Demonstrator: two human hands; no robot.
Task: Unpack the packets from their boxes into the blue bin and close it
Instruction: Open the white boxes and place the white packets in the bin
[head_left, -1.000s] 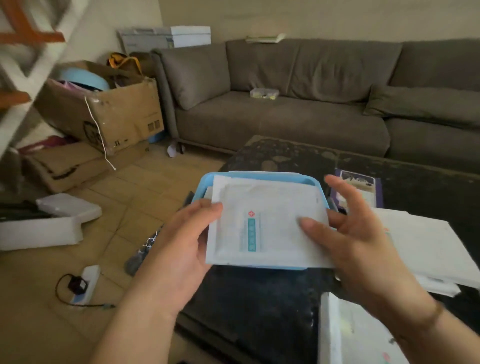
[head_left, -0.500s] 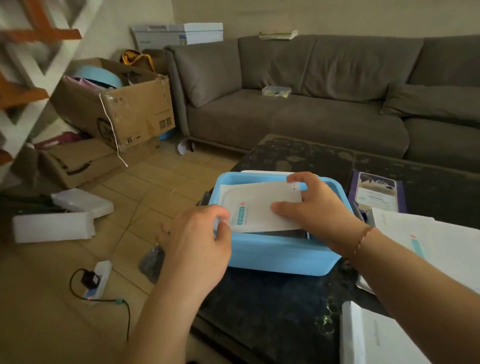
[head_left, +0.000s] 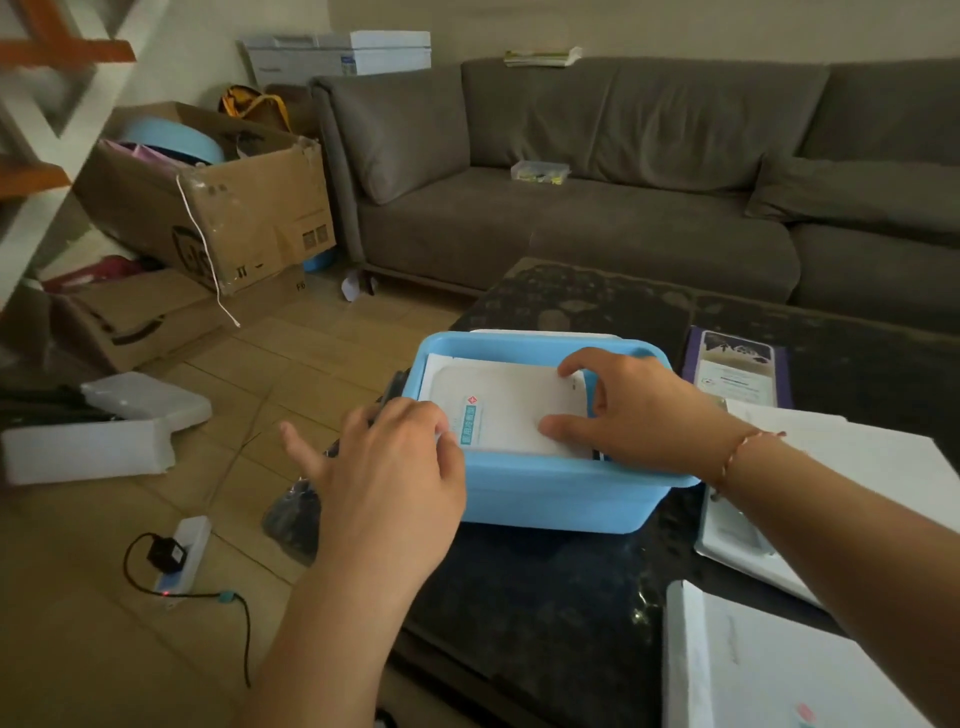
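A blue bin (head_left: 550, 499) stands on the dark table near its left edge. A white packet (head_left: 511, 410) with a teal label lies on top of other packets inside it. My right hand (head_left: 628, 410) presses on the packet's right side with fingers spread. My left hand (head_left: 395, 467) rests at the bin's left rim, fingertips touching the packet's left edge. More white packets (head_left: 852, 467) lie stacked to the right of the bin. A white box (head_left: 769, 670) sits at the front right. A white lid edge (head_left: 540, 332) shows behind the bin.
A purple-edged box (head_left: 737, 369) lies behind the packets on the table (head_left: 545, 597). The grey sofa (head_left: 597, 197) runs behind. On the floor to the left are cardboard boxes (head_left: 223, 208), white foam pieces (head_left: 104, 431) and a power strip (head_left: 182, 556) with cable.
The packet, held up in both hands above the bin a second ago, has gone down into the bin and now lies flat. Both hands followed it down.
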